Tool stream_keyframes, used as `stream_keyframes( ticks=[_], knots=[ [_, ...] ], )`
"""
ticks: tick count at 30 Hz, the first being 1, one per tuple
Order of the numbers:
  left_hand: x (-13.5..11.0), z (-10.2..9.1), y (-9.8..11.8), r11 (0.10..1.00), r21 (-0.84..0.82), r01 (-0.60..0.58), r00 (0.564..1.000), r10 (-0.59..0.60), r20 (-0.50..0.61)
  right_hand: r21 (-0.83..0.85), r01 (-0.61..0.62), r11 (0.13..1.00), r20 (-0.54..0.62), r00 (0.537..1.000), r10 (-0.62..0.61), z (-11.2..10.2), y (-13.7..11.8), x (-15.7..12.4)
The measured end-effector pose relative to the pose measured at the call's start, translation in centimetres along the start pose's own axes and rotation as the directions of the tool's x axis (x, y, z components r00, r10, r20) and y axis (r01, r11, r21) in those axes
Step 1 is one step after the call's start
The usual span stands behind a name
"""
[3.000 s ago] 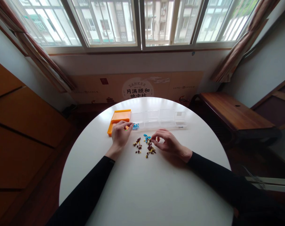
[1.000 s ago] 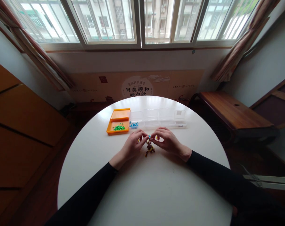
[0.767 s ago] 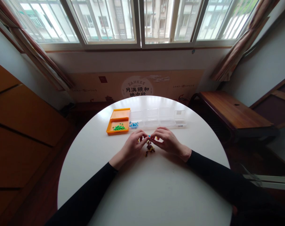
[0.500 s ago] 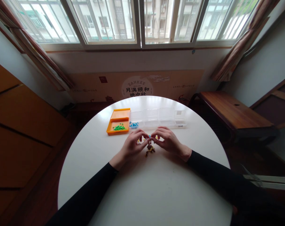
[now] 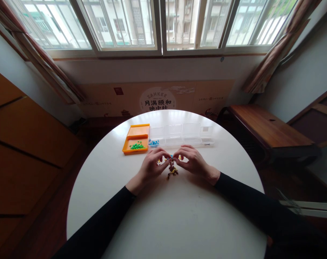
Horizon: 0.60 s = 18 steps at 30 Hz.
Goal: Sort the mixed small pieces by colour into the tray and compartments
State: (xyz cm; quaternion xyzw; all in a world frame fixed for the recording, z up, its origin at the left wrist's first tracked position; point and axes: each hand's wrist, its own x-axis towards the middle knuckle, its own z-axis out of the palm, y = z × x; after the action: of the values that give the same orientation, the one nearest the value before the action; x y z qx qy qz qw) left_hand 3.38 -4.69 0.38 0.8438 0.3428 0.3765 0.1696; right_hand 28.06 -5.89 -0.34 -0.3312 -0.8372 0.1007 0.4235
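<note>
My left hand (image 5: 153,163) and my right hand (image 5: 192,161) meet fingertip to fingertip above the table, both pinched closed. Between their tips shows a tiny blue piece (image 5: 171,156), held by both; its exact shape is too small to make out. Just below the fingers lies a loose heap of small brown and yellow pieces (image 5: 173,170), with more bits partly hidden behind the hands. Beyond my left hand, green pieces (image 5: 137,146) lie in an open orange box (image 5: 127,151). Other blue pieces (image 5: 154,142) sit in the leftmost compartment of a clear plastic case (image 5: 174,141).
The white round table (image 5: 163,223) carries everything. The case's transparent lids (image 5: 191,129) stand open toward the window side. A wooden bench (image 5: 273,126) is at the right beyond the table's edge, and an orange-brown cabinet (image 5: 28,144) at the left.
Almost nothing differs. The fingertips have shifted very slightly around the blue piece; the boxes and the heap stay where they were.
</note>
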Motion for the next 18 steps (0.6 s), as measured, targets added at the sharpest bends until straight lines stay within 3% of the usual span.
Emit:
stream_keyframes(
  ticks=[14,18],
  knots=[
    [0.05,0.11,-0.01,0.999,-0.006,-0.053,0.998,0.053,-0.031,-0.005,0.012,1.0,-0.007,1.0,-0.012,-0.01,-0.21,-0.03],
    [0.69,-0.47,-0.28,0.999,0.033,0.007,0.989,-0.002,-0.146,-0.004,-0.03,1.0,-0.013,0.999,0.029,0.09,-0.28,-0.13]
  ],
)
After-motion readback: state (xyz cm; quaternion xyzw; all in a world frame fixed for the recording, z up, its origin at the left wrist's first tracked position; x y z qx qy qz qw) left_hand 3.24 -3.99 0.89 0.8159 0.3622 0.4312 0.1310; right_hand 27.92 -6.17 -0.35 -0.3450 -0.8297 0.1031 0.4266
